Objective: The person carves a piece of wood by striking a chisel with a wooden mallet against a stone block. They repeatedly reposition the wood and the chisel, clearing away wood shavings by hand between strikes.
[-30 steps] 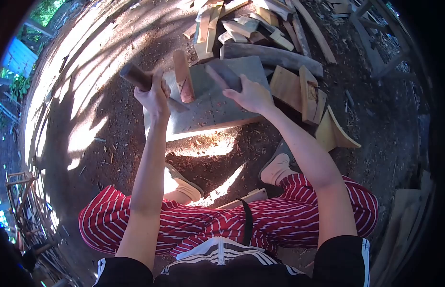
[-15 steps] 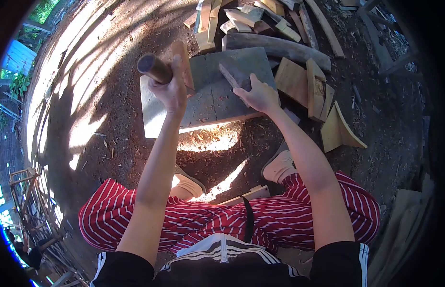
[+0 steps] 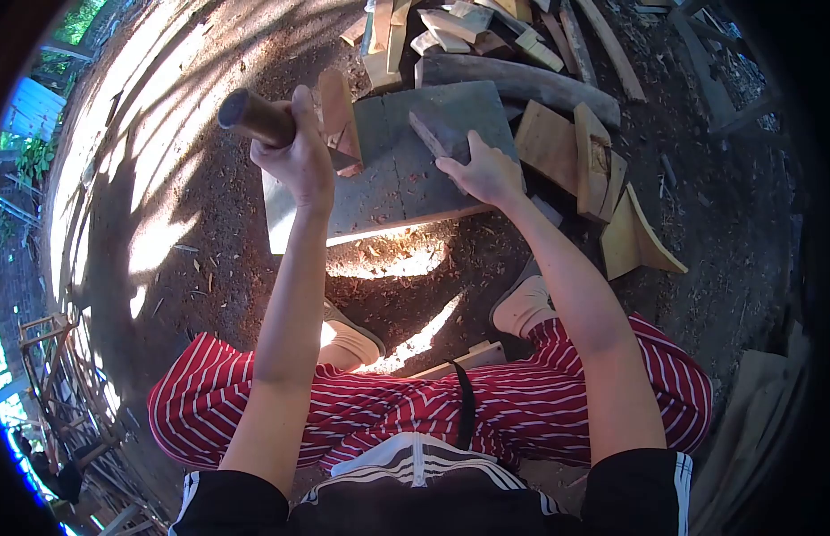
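**A:** What takes up the most room?

**B:** The dirt ground point(image 3: 165, 205), streaked with sun and shade and scattered with chips. The person sits over it in red striped trousers point(image 3: 388, 411), both feet planted near a patch of light.

**A:** And in front of the feet?

**B:** A broad grey slab point(image 3: 392, 192) lying flat, its near edge lit. Beyond it lies a dark log point(image 3: 522, 85), and past that a heap of split wood pieces point(image 3: 450, 31). To the right of the slab, several pale boards point(image 3: 567, 152) lean against each other.

**A:** What is on the slab?

**B:** Two things. A reddish wooden block point(image 3: 341, 121) stands roughly upright near the slab's far left corner. A narrow dark stick point(image 3: 425, 132) lies slanted across the far middle of the slab.

**A:** The hands?

**B:** The left hand point(image 3: 299, 156) is wrapped tight in a fist around a dark round handle point(image 3: 252, 116), raised just left of the block; the handle's butt end points up and left. The tool's head is hidden behind the hand and the block, so I cannot tell what it is.

**A:** The right?

**B:** The right hand point(image 3: 486, 170) rests on the slab, fingers curled together on the near end of the stick, holding it down.
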Demonstrator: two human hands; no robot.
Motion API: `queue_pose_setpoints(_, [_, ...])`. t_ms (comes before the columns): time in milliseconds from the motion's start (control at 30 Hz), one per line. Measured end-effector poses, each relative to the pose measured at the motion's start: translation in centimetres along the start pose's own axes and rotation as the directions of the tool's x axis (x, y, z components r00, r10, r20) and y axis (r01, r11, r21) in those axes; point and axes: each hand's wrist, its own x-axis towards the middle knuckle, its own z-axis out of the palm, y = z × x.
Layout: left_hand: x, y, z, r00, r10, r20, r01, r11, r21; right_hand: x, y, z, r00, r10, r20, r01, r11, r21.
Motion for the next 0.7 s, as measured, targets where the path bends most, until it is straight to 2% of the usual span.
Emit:
queue_pose_setpoints(133, [-0.5, 0.2, 0.7, 0.993, -0.109, -0.043, 0.107, 0.993, -0.047, -0.2, 0.1, 0.3, 0.998, -0.010, -0.060, 0.008, 0.999, -0.039])
queue_pose_setpoints(367, [-0.5, -0.8, 0.7, 0.998, -0.070, 0.003, 0.070, 0.997, -0.015, -0.1, 0.1, 0.1, 0.999, -0.010, -0.032, 0.008, 0.999, -0.038])
queue_pose_setpoints(433, [-0.7, -0.8, 0.3, 0.991, -0.127, 0.030, 0.128, 0.992, -0.019, -0.3, -0.2, -0.2, 1.000, 0.001, 0.001, -0.001, 0.999, -0.034])
queue_pose_setpoints(633, [-0.9, -2.6, -0.1, 0.997, -0.076, 0.015, 0.075, 0.996, 0.054, -0.1, 0.1, 0.1, 1.000, -0.008, -0.024, 0.007, 1.000, -0.026])
queue_pose_setpoints(700, [-1.1, -2.0, -0.1, 0.994, -0.107, 0.008, 0.107, 0.994, 0.014, 0.0, 0.2, 0.2, 1.000, -0.009, -0.025, 0.008, 0.999, -0.032])
